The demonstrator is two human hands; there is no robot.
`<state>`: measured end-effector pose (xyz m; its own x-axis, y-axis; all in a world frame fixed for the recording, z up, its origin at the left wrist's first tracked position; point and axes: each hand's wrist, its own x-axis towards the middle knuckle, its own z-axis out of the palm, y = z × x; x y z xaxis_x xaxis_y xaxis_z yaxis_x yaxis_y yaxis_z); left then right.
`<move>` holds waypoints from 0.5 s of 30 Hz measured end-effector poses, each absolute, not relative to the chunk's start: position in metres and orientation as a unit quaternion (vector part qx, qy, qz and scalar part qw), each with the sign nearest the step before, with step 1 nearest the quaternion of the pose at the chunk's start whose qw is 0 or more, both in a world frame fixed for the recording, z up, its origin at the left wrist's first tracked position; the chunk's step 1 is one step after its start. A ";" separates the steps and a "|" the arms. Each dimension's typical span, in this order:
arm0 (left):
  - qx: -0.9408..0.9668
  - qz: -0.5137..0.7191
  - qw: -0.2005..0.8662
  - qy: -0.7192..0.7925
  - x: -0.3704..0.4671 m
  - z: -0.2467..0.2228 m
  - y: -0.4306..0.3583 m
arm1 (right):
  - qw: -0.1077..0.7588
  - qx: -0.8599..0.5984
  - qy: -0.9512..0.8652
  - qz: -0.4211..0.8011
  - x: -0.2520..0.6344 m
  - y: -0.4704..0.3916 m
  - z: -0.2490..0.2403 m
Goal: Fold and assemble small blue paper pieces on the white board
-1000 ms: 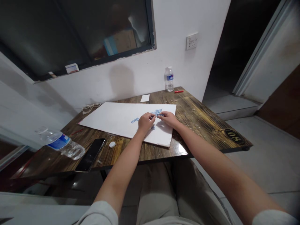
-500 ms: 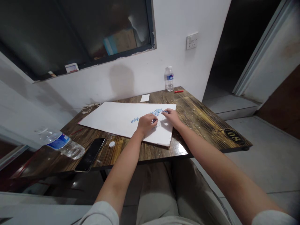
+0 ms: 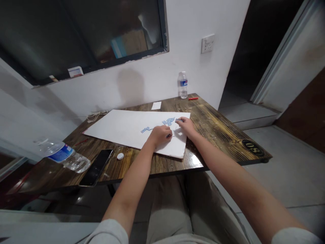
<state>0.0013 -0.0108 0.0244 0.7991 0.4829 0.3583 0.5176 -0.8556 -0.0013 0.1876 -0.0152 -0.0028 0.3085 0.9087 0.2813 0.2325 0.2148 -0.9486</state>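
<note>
A large white board (image 3: 122,126) lies on the dark wooden table (image 3: 215,125). Small blue-outlined pieces (image 3: 167,121) form a jagged cluster on its right half, and more of them (image 3: 145,129) sit left of my left hand. My left hand (image 3: 161,135) rests on the board with its fingers curled in; something small and dark shows at the fingertips, too small to name. At the board's right edge, my right hand (image 3: 186,124) pinches a small blue piece (image 3: 179,120) between thumb and fingers. Thin dark lines run on the board between the hands.
On the left lie a water bottle (image 3: 67,156), a black phone (image 3: 96,167) and a white cap (image 3: 120,156). A second bottle (image 3: 183,84), a red pen (image 3: 193,98), a white card (image 3: 156,105) and a white cable (image 3: 96,116) are along the back.
My left hand has shifted slightly down and right, baring more blue pieces behind it. My right hand has stayed nearly in place. The view has moved slightly.
</note>
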 end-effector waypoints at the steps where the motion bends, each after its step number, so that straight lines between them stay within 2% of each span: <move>1: -0.949 -0.168 0.053 -0.261 0.001 0.025 -0.011 | 0.587 -0.556 -0.513 0.289 0.188 -0.015 -0.003; 9: -0.960 -0.166 0.017 -0.227 0.000 0.026 -0.012 | 0.583 -0.558 -0.512 0.295 0.186 -0.016 -0.002; 15: -0.965 -0.116 0.008 -0.234 0.000 0.029 -0.012 | 0.576 -0.565 -0.512 0.296 0.186 -0.018 0.000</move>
<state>-0.0004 -0.0117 0.0287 0.8636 0.4498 0.2277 0.4536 -0.8904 0.0383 0.1861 -0.0180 -0.0002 0.3008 0.9190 0.2547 0.2377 0.1864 -0.9533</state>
